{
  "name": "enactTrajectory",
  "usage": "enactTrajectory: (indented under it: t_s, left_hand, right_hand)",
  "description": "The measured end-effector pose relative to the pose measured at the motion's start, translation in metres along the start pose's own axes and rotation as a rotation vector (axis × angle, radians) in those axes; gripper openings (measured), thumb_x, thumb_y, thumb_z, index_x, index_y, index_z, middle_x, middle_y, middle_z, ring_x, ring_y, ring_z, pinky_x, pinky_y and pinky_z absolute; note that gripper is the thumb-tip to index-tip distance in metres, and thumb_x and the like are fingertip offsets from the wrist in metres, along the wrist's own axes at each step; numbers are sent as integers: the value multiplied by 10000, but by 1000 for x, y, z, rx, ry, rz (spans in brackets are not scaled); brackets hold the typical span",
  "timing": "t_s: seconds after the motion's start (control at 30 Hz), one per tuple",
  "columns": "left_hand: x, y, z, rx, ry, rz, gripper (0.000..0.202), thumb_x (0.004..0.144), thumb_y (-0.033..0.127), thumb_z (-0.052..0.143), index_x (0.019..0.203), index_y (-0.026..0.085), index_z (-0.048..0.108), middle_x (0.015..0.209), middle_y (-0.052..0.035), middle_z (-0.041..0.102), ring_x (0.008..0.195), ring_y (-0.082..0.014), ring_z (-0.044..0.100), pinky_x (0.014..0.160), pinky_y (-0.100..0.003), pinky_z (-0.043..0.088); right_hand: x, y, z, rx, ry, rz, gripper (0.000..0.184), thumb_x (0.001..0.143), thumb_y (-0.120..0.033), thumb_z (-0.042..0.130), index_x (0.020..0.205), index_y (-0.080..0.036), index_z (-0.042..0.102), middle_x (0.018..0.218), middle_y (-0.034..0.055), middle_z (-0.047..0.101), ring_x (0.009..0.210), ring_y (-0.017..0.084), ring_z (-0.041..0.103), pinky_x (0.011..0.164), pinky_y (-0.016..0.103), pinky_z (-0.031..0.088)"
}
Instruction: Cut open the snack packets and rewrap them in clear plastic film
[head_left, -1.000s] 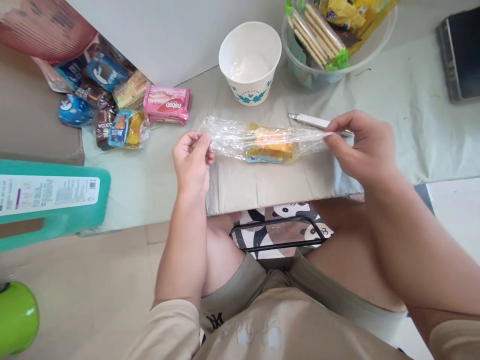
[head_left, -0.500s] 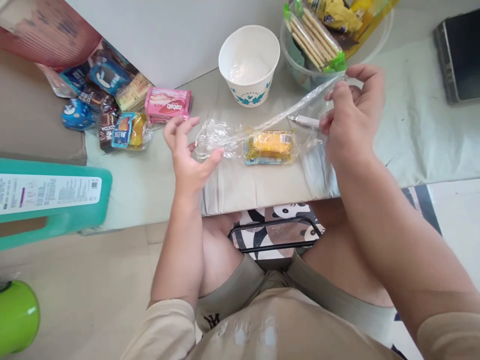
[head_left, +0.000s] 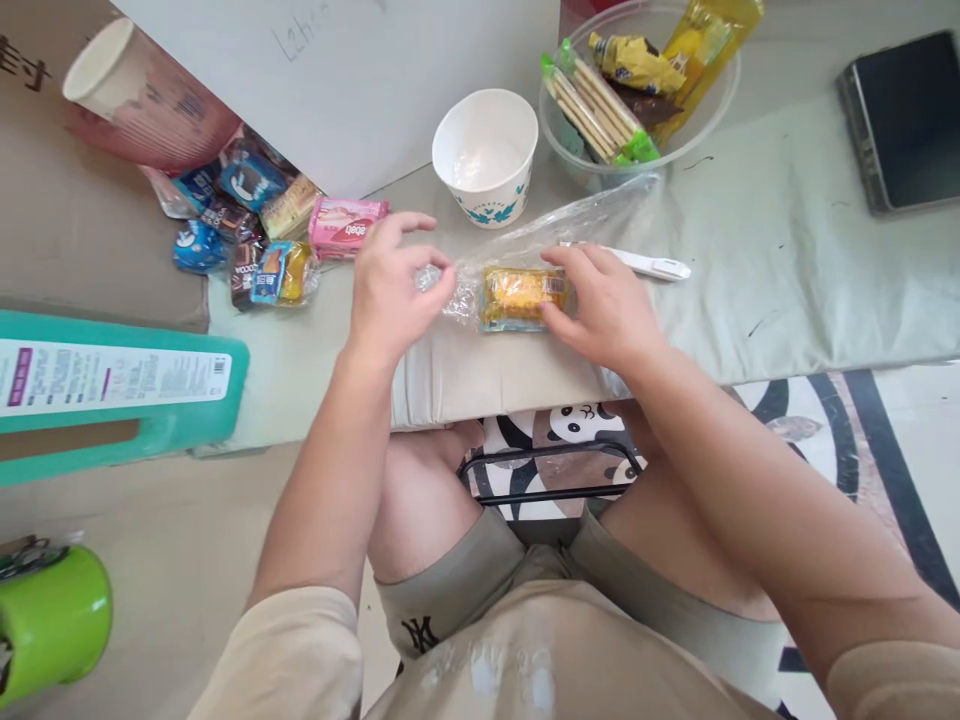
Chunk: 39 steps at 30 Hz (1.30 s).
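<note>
A yellow snack packet (head_left: 517,293) lies on the table wrapped in clear plastic film (head_left: 570,220). My left hand (head_left: 390,290) pinches the crumpled left end of the film beside the packet. My right hand (head_left: 604,305) rests curled on the packet's right end, fingers pressing it down. A loose tail of film runs up to the right toward the clear bowl (head_left: 705,115). A white utility knife (head_left: 652,266) lies just behind my right hand.
A white paper cup (head_left: 486,155) stands behind the packet. The bowl holds biscuits and snack packs. A pile of wrapped snacks (head_left: 255,230) and a pink wafer pack (head_left: 346,224) lie at left. A dark tablet (head_left: 904,120) sits far right, a green cup (head_left: 52,620) low left.
My right hand let the stretched film go and came down onto the packet. My left hand, open half a second ago, has closed on the film's left end.
</note>
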<state>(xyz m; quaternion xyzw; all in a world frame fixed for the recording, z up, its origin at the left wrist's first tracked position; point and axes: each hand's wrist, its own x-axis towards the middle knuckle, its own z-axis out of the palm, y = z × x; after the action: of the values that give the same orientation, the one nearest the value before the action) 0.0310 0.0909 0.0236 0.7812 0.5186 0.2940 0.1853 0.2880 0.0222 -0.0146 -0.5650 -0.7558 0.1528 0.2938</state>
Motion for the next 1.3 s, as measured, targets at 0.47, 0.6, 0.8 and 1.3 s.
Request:
enactTrajectory:
  t_s: [0.47, 0.6, 0.8, 1.3]
  left_hand:
    - [85, -52, 3, 33, -160, -430, 354, 796, 401, 888, 825, 127, 665, 664, 76, 591, 776, -94, 604, 897, -247, 522]
    - [60, -45, -6, 204, -177, -420, 262, 838, 312, 807, 1034, 176, 699, 903, 33, 666, 957, -158, 621, 1023, -379, 527]
    - [7, 30, -27, 342, 88, -234, 314, 794, 177, 717, 1103, 226, 724, 1194, -61, 661, 1056, -213, 672, 1032, -416, 543]
    - [-36, 33, -41, 391, -522, 45, 213, 849, 258, 623, 672, 258, 741, 699, -7, 629, 848, -237, 658, 1152, -635, 412]
  right_hand:
    - [0, 3, -9, -73, -132, -172, 188, 899, -206, 536, 914, -259, 716, 763, 51, 679, 829, 259, 590, 827, 418, 406]
    - [-9, 1, -20, -106, -137, -322, 219, 946, -187, 520, 874, -239, 721, 867, 54, 713, 796, 211, 582, 765, 375, 368]
    - [-21, -7, -26, -126, -200, -468, 239, 983, -185, 532, 801, -203, 685, 808, 25, 718, 811, 185, 604, 748, 353, 333]
    - [-24, -21, -25, -51, -496, -250, 363, 1033, -323, 421, 1075, -217, 765, 894, 67, 758, 727, 183, 608, 638, 315, 277]
